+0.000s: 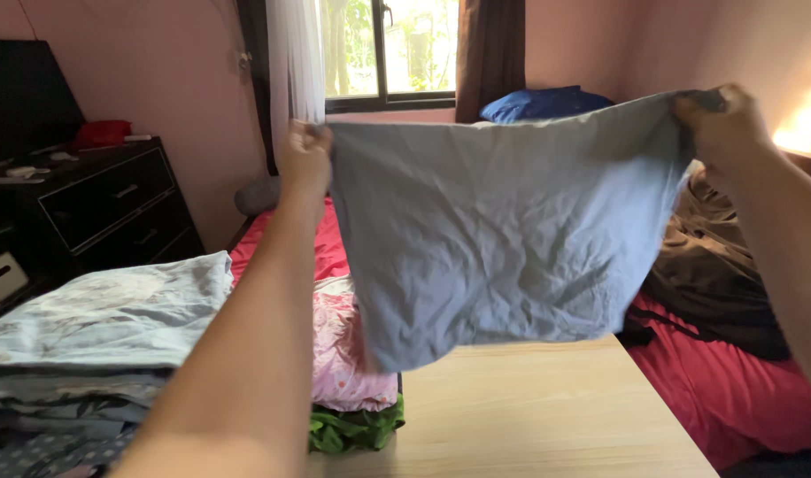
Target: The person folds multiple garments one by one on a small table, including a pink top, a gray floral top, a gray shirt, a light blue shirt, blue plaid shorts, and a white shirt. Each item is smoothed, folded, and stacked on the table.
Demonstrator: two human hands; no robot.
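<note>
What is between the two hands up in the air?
In the head view, a light blue cloth stretches between the left hand and the right hand, each gripping a top corner.

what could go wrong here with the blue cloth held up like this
The light blue cloth hangs only from pinches at its top corners by the left hand and right hand; a slip would likely drop one side. Its lower edge hangs near the pink folded stack and might brush and muss it. Held up, it hides part of the wooden table.
</note>
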